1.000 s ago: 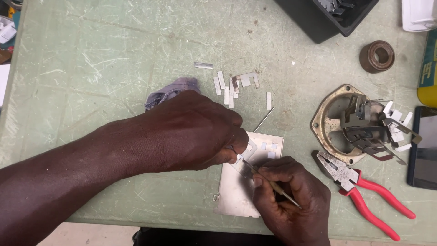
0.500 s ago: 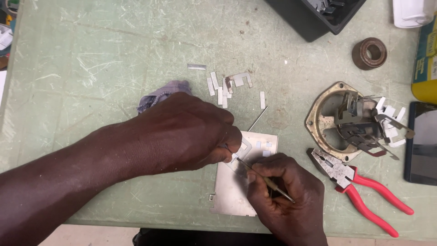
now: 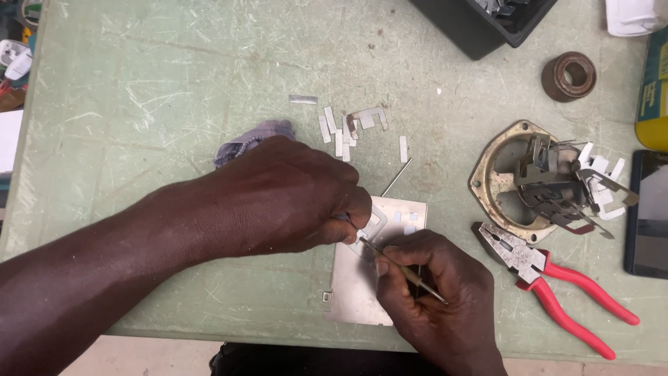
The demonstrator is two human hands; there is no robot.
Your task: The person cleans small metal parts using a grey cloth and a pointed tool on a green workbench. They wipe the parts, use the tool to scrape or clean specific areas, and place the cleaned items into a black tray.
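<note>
Nearest to me, the right hand (image 3: 435, 299) keeps a narrow grip on a thin metal pick (image 3: 403, 269), held like a pen; its tip points up and left, to a small thin metal piece (image 3: 369, 226). That piece lies on a flat grey metal plate (image 3: 362, 292), directly under both hands, at the near edge of the green desk (image 3: 139, 104). The left hand (image 3: 292, 198) comes from the left and its fingertips are closed on the small piece, just where the tip of the pick meets it; how the fingers hold it below I cannot tell.

I judge that the step in hand is fine work on this small piece with the pick, perhaps to separate or to clean it. The next move, I think, needs a steady left hand and a light pressure from the pick, so that the thin metal does not bend.

To the right of the right hand lie red-handled pliers (image 3: 557, 285). Beyond them is a round brass-coloured housing (image 3: 494, 177) with metal parts inside. Farther from the grip, loose white strips (image 3: 341, 132) are scattered, and a purple cloth (image 3: 257, 136) shows behind the left hand.
</note>
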